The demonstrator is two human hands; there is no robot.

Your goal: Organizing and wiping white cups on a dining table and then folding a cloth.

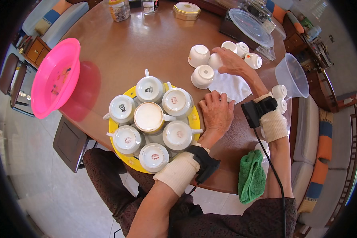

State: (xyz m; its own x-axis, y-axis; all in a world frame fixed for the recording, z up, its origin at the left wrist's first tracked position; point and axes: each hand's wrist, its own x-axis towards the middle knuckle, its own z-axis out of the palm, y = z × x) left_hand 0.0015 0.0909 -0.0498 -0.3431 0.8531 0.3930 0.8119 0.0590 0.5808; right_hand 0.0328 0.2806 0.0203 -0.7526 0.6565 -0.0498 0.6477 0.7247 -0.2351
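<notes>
My right hand (232,61) has its fingers around a small white teacup (215,61) among several others at the table's far right. Two upside-down small teacups (202,76) stand to the left of that hand. Below it a white cloth (230,84) lies spread on the table. My left hand (216,113) rests palm down at the cloth's near edge, fingers bent; whether it pinches the cloth is hidden. To its left, a yellow-rimmed plate (194,119) bears several upside-down white mugs (150,89), with one more mug (148,117) in their middle.
A pink plastic basin (55,78) leans at the table's left edge. A clear plastic tub (292,76), more small cups (279,91) and a green towel (251,177) are at right. Toward the back are a round plastic lid (251,26), an octagonal box (186,11) and a jar (119,10).
</notes>
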